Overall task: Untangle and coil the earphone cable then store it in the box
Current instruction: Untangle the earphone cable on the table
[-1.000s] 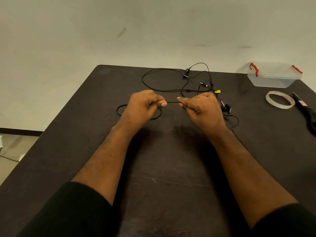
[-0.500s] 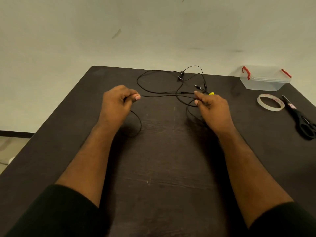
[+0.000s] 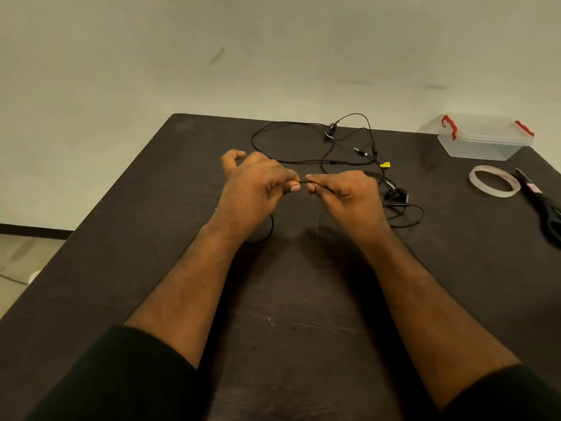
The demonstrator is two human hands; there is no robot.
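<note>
Both hands pinched on one short run of cable, coiling barely begun.

My left hand and right hand sit close together above the bench, each with thumb and fingertips clamped on the earphone cable, a short taut stretch bridging them. Most of the cable lies loose in open loops toward the far edge, with the jack plug, a small yellow tag and the earbuds just right of my right hand. I judge the untangling only partly done, no coil formed, nothing stored. The box stands well apart at far right, lid seemingly on. Nearby lie a tape roll and scissors; printing on the tape and scissors is too small to read.
</note>
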